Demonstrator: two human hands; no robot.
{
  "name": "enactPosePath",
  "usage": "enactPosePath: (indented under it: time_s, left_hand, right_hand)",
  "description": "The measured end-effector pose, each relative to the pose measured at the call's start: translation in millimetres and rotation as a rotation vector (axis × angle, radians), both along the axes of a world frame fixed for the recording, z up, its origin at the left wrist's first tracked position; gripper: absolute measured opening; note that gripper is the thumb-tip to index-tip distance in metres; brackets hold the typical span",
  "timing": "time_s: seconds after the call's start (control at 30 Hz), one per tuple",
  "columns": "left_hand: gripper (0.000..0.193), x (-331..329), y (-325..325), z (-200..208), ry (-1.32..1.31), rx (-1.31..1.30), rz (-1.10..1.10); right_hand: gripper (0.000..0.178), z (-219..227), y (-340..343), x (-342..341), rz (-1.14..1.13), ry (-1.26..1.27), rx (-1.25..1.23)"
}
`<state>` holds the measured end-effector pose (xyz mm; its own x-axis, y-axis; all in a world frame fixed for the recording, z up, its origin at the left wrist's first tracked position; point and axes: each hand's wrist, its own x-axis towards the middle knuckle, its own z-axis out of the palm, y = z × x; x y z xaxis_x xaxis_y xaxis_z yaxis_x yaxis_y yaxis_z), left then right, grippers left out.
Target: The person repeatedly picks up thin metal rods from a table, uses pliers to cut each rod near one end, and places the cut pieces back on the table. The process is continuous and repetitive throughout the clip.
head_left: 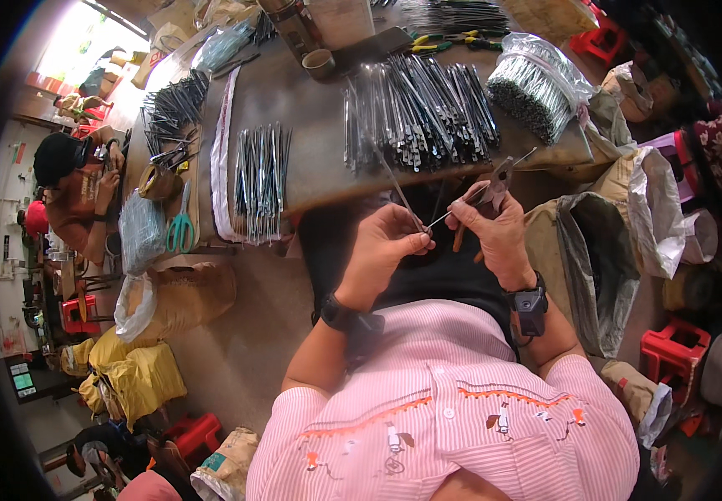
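Both my hands meet in front of me at the table's near edge. My left hand [390,246] is closed, thumb and fingers pinching a long thin metal strip [399,189] that slants up toward the table. My right hand [497,230] is closed round a pair of pliers [501,174], jaws pointing up and away, orange-brown handles showing below the palm. Its thumb and forefinger also pinch a thin metal rod [440,220] whose other end reaches my left fingertips. Beyond them, a wide pile of dark metal strips [423,113] lies on the table [315,159].
Left of centre lies a smaller row of strips [260,179], beside a white band [223,159] and teal scissors [180,224]. A plastic-wrapped bundle of rods [536,88] sits at the right. Open sacks [599,267] stand right of my arm. Another person [77,184] works far left.
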<state>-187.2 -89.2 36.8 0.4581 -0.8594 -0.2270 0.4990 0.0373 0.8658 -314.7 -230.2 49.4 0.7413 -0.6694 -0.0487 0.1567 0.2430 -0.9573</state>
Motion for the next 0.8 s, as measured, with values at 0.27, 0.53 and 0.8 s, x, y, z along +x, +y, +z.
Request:
enactPosePath:
  time_s: [0.27,0.53,0.8]
  left_hand:
    - [0.017,3,1,0,0.029,0.043,0.014]
    - [0.018,13,19,-8,-0.043,0.118,-0.030]
    - [0.026,3,10,-2,0.026,0.167,-0.270]
  right_hand:
    - [0.012,-14,16,7,0.056,-0.014,0.083]
    - [0.020,-10,-2,19,-0.244,-0.146,0.010]
    - [0.023,-23,-6,3,0.020,0.067,0.227]
